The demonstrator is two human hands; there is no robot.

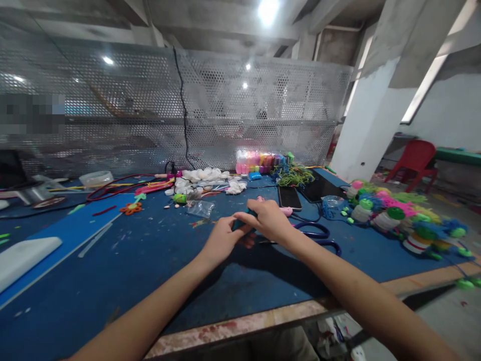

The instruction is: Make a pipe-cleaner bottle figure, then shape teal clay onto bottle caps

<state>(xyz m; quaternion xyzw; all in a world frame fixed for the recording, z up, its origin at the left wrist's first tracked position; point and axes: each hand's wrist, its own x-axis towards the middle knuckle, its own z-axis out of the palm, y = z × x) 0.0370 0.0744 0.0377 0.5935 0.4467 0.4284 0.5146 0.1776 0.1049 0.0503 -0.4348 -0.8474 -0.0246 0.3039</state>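
Note:
Over the middle of the blue table my left hand and my right hand meet, both with curled fingers. Between them is a small dark teal piece, mostly covered by the fingers, so its kind does not show. Just right of my right hand lies a pair of scissors with dark blue handles, partly behind my forearm. A pink object sticks out past the right hand; its other end is hidden. Beyond the hands, a clear plastic bag lies on the table.
Finished-looking yarn-haired figures crowd the right side. A phone, green yarn and colourful packed bottles stand farther back. White pieces are heaped left of these. A white block sits on a blue board at left.

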